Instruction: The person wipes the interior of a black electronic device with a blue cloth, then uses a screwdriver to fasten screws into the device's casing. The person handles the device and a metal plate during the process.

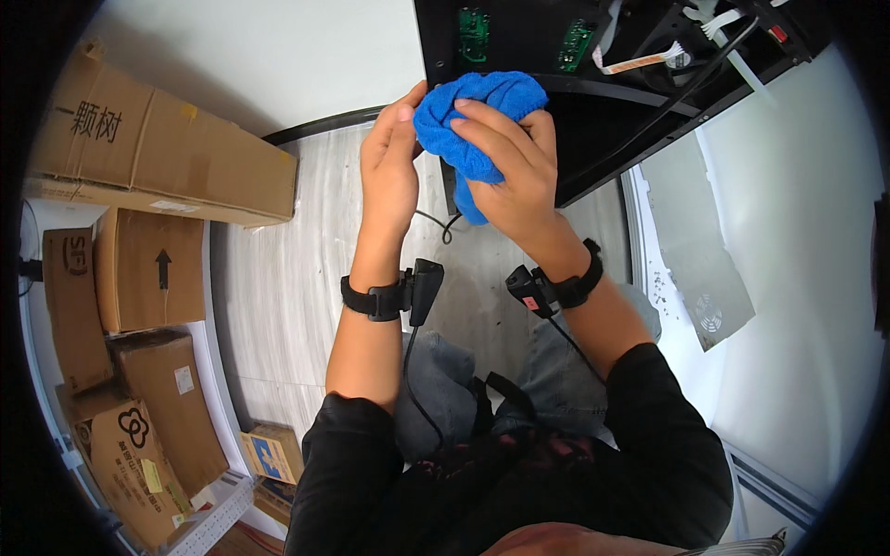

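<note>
A bunched blue cloth (477,130) is pressed against the left edge of a black metal cabinet (443,42). My right hand (514,167) is closed over it, fingers spread across the folds, while a loose end hangs below. Just left of the cloth, my left hand (389,162) is raised with its fingers stretched up and its fingertips at the cabinet's edge; some of those fingers are hidden. Green circuit boards (575,44) and white connectors with cables (663,56) show inside the cabinet.
Cardboard boxes (176,148) are stacked along the left side, some on a white shelf (215,505). A grey metal plate (700,250) lies at the right on a white surface. A thin black cable (449,227) curls on the grey floor (278,278). Black wrist straps with small devices (426,287) are on both my arms.
</note>
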